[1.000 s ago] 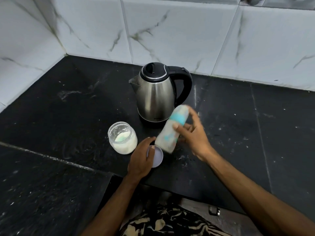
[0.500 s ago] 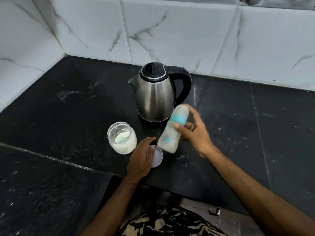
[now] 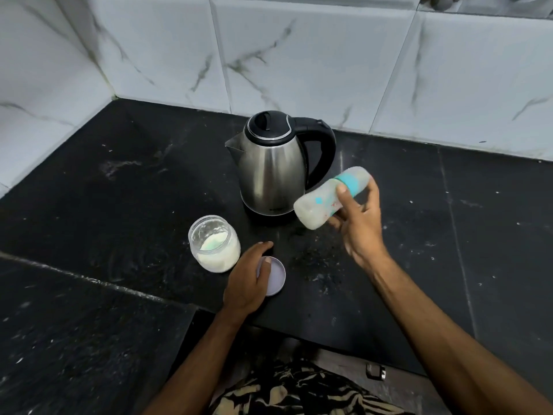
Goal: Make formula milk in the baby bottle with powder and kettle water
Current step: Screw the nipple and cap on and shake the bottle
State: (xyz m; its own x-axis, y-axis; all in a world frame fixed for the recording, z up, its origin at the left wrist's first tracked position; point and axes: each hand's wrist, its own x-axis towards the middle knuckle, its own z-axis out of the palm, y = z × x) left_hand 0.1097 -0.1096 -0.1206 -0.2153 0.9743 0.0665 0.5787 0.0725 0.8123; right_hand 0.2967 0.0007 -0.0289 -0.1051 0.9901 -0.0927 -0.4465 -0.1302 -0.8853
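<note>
My right hand (image 3: 357,223) grips a capped baby bottle (image 3: 323,202) with a teal collar, holding it in the air tilted nearly sideways, its base toward the left, just right of the steel kettle (image 3: 273,166). The bottle looks milky inside. My left hand (image 3: 248,277) rests on the counter with its fingers lying over a pale round lid (image 3: 276,275). Left of that hand stands an open clear jar (image 3: 214,247) with white powder and a scoop inside.
The black stone counter (image 3: 119,190) meets white marble wall tiles at the back and left. A seam runs across the counter at the lower left. The counter's front edge lies just behind my left wrist.
My right hand has lifted the bottle up and to the right and tipped it from near upright to almost horizontal. My left hand has stayed on the lid.
</note>
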